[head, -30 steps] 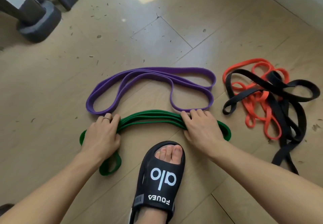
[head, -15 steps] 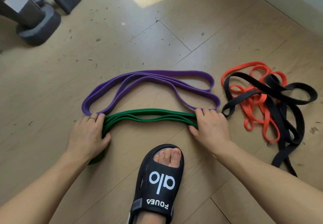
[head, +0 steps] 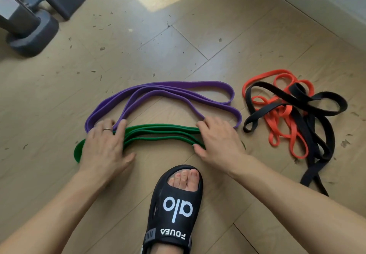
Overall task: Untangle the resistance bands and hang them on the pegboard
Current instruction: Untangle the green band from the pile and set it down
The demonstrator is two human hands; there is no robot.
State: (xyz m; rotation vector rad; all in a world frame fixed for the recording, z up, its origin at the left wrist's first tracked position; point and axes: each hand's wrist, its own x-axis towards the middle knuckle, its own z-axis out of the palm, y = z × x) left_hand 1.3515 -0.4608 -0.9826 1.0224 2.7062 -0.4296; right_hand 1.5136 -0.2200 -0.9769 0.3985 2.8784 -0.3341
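At the lower left of the frame the left hand (head: 103, 144) lies flat, fingers spread, pressing the left fold of the green band (head: 160, 132) to the floor (head: 178, 45); a green loop pokes out beyond its outer edge. The green band runs across the middle of the frame in several neat strands, folded and free of knots. Just above it, touching the fingertips of both hands, lies the purple band (head: 168, 87), also folded and loose. To the right of centre the right hand (head: 219, 140) rests with fingers fairly straight on the band's right fold, thumb toward the sandal (head: 174, 210) below; it seems to press rather than pinch.

To do this step well, I would gather all green strands at each fold together, so none slips out, and lift without catching the purple band. At the far right the orange band (head: 277, 113) and black band (head: 316, 113) are tangled together. The pegboard is not in view.
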